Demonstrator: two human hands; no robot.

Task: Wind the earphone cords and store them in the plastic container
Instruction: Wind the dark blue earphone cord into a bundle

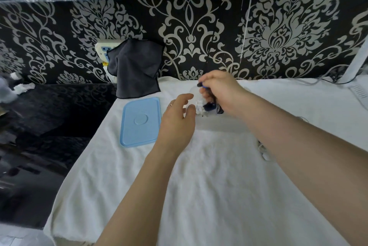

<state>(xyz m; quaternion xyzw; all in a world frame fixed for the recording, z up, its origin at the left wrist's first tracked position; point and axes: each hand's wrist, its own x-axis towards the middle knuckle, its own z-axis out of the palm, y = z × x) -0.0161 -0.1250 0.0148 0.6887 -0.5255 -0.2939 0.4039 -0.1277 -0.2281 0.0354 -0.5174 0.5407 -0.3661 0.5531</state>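
A clear plastic container [219, 123] stands on the white towel [199, 186], partly behind my hands. My right hand [221, 90] holds a wound dark blue earphone cord [209, 106] over the container's open top, fingers curled round it. My left hand [177, 120] rests against the container's left side with relaxed fingers. White earphones lie inside the container, blurred. The container's light blue lid [140, 122] lies flat to the left. Another white earphone cord [263, 151] peeks out from under my right forearm.
A dark grey cloth [137, 68] hangs against the patterned wall behind the lid, over a white power strip [103, 48]. The towel's left edge drops to a dark surface [49, 126]. White cables run along the back right.
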